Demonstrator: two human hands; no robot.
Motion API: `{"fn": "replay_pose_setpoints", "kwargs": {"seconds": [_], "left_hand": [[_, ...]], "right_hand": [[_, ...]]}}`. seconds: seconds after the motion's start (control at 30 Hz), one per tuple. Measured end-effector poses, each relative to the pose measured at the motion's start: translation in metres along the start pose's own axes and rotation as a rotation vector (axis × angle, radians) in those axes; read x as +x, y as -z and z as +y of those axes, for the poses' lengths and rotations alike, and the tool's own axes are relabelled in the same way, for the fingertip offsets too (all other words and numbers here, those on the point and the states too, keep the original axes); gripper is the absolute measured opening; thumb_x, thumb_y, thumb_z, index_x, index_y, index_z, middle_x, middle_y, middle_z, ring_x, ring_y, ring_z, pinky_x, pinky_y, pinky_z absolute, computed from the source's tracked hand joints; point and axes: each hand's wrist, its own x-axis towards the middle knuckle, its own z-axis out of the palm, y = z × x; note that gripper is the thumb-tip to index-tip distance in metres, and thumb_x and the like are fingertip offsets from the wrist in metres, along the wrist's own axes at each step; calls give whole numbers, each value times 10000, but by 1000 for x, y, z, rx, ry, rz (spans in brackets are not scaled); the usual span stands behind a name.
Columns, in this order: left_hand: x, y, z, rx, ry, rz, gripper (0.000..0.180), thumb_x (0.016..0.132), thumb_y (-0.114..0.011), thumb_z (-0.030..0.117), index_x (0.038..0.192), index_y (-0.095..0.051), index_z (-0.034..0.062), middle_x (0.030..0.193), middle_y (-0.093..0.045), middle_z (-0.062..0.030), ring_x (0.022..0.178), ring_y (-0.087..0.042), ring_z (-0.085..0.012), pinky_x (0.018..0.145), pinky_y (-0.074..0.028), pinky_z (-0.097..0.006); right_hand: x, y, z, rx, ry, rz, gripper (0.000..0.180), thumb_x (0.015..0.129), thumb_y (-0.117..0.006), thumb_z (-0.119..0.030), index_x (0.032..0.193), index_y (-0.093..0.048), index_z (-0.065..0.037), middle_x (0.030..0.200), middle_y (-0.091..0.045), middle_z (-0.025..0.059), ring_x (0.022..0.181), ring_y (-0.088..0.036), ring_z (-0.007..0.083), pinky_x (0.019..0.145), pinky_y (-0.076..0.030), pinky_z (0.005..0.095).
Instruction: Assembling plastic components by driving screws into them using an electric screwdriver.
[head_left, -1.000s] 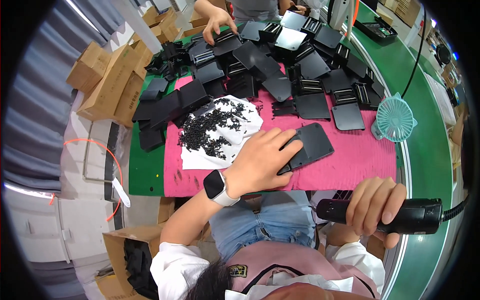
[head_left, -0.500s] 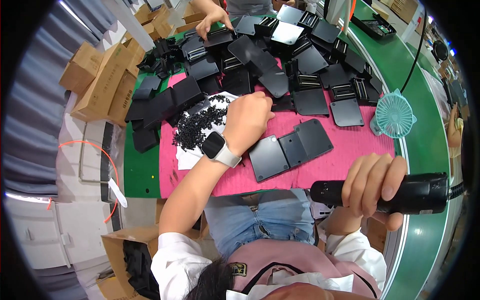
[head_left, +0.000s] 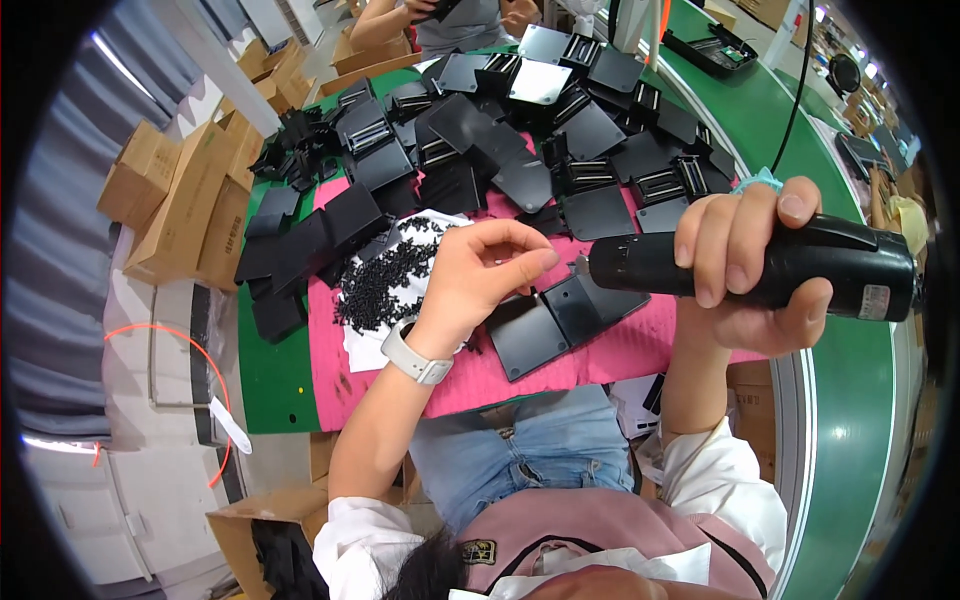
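The black power screwdriver [head_left: 820, 260], a smooth plastic cylinder, is held level above the near part of the work surface. The right hand [head_left: 750, 265] is wrapped round its body; the nose, with a small metal tip, points left. The left hand [head_left: 480, 270] is near that tip, thumb and forefinger drawn into a narrow pinch; whether they meet or grip anything cannot be told. A pale, smooth watch strap [head_left: 415, 358] circles the left wrist.

Beneath both, a matt black stepped plate [head_left: 528, 340] lies on the pink mat [head_left: 500, 395], partly hidden by the left hand and the tool. It has rounded corners and flat panels. The mat shows fine ribbing and dark smudges.

Left of the plate, a heap of small black screws [head_left: 385, 280] lies on a creased white cloth [head_left: 365, 352]. Beyond, similar black plates [head_left: 590, 130] are piled at various angles, some with shiny metal bars. The green table [head_left: 275, 400] carries all this. Brown cardboard boxes [head_left: 185, 205] stand to the left. Opposite, a person holds a dark piece.
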Motion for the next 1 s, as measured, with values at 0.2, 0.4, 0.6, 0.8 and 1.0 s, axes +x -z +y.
{"fn": "replay_pose_setpoints", "kwargs": {"seconds": [0.2, 0.4, 0.6, 0.8, 1.0], "left_hand": [[-6, 2, -3, -155, 13, -64, 123, 818, -629, 27, 927, -642, -29, 803, -623, -56, 657, -587, -109, 615, -489, -217], [-3, 3, -5, 9, -121, -120, 131, 795, -649, 25, 909, -656, -39, 823, -639, -54, 723, -599, -103, 664, -499, -226], [-5, 6, -6, 52, -145, -138, 120, 771, -653, -16, 889, -663, -41, 868, -640, -62, 781, -605, -108, 715, -497, -226], [-4, 3, -3, 421, -369, -104, 363, 694, -754, 205, 993, -631, 38, 808, -635, -56, 664, -583, -145, 593, -449, -287], [-5, 2, -16, 781, -122, -100, 283, 800, -647, 194, 1014, -559, 31, 639, -560, -38, 542, -482, -107, 527, -395, -254]], "right_hand": [[0, -5, 6, 106, 9, 119, 417, 840, -556, -353, 1090, -473, -29, 646, -445, 13, 469, -445, 111, 590, -409, 293], [-2, -4, 7, 77, -59, 151, 454, 849, -522, -429, 1087, -426, -54, 627, -449, 20, 452, -441, 124, 547, -405, 307], [-2, -10, 9, 69, -111, 216, 413, 848, -504, -380, 1086, -447, -48, 620, -458, 24, 445, -437, 130, 533, -402, 310], [0, 0, 11, 71, -276, 200, 351, 849, -491, -293, 1060, -465, -15, 585, -449, 46, 417, -421, 130, 465, -376, 285], [-6, -12, 20, -208, -415, 148, 377, 805, -527, -304, 1028, -415, -20, 574, -434, 29, 392, -402, 104, 435, -355, 255]]}}
